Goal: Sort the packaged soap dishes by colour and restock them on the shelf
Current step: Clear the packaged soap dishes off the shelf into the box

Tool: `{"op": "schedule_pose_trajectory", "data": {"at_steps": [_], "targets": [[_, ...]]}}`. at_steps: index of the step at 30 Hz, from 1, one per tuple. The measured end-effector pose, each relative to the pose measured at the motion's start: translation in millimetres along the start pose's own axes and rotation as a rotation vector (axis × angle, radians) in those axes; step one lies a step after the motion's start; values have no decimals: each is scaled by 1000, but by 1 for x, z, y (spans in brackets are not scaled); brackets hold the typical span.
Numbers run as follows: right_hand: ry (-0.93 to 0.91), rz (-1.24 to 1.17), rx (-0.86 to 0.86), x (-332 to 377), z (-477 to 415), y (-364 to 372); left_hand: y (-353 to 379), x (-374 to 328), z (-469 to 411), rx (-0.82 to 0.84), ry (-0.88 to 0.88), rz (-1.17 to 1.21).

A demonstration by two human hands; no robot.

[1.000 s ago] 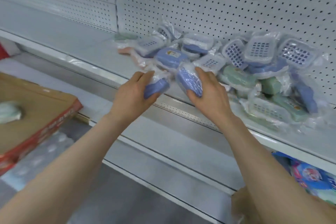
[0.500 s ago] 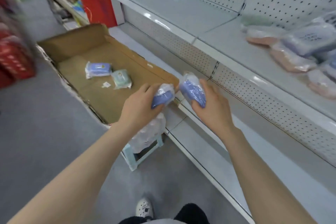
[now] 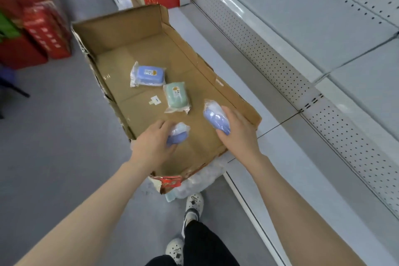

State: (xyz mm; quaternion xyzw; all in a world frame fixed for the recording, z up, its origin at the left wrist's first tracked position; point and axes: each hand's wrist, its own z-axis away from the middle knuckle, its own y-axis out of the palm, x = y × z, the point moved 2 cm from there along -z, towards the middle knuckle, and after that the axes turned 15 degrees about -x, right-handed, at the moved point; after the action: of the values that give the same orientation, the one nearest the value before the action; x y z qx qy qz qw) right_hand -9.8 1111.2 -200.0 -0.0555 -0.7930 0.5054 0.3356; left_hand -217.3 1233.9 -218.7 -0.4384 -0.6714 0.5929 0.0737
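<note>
Both hands have swung from the shelf (image 3: 302, 17) to above the box (image 3: 121, 34). Left hand (image 3: 151, 143) fingers grip a blue soap dish (image 3: 178, 136), right hand (image 3: 238, 134) fingers a second dish (image 3: 214, 117). This looks like colour sorting, so both probably go beside the far blue pack (image 3: 149, 74).

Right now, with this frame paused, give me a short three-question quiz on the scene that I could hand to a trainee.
1. True or false: the left hand grips a first blue packet and the right hand grips a second blue packet.
2. Multiple choice: how many packets lie loose on the floor of the cardboard box? A one, B two, C four.
3. Fill in: the loose blue packet lies farther from the hands; the nearer loose one is ___.

Key: 1 true. 2 B. 3 green, the green packet.
</note>
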Motion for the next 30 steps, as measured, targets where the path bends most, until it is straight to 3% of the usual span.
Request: {"op": "schedule_pose_trajectory", "data": {"at_steps": [6, 11, 16, 24, 30], "targets": [[-53, 137, 218, -27, -69, 84, 62, 50, -45, 120, 82, -106], [-192, 291, 263, -42, -95, 133, 100, 80, -64, 175, 122, -149], [-277, 285, 246, -53, -106, 167, 124, 105, -84, 211, 142, -204], [-283, 370, 322, -56, -133, 191, 136, 116, -106, 278, 107, -222], [-283, 379, 329, -49, -131, 169, 121, 111, -111, 300, 122, -179]]}}
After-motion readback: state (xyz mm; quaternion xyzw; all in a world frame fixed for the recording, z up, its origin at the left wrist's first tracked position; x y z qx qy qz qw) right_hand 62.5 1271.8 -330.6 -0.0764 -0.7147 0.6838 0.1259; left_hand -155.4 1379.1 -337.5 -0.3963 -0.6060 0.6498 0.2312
